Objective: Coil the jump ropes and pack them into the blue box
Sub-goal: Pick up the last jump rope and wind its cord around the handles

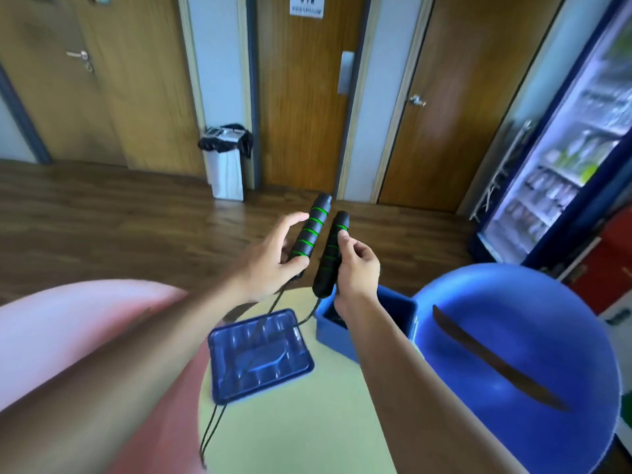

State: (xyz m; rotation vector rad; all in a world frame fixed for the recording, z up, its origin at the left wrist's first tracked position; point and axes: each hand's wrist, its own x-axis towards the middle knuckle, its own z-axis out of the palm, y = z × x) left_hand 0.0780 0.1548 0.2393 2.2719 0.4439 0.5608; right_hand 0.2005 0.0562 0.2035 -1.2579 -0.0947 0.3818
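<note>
I hold a jump rope's two black handles with green rings upright above the table's far edge. My left hand pinches the left handle low down, its index finger stretched out. My right hand grips the right handle, thumb pressed on its side. The thin black cord hangs from both handles, crosses the blue lid and trails off the table's near edge. The open blue box stands just below my right wrist; something dark lies inside it.
The round pale green table carries the lid and the box. A blue chair is close on the right, a pink seat on the left. Beyond are wooden floor, doors, a white bin and a drinks fridge.
</note>
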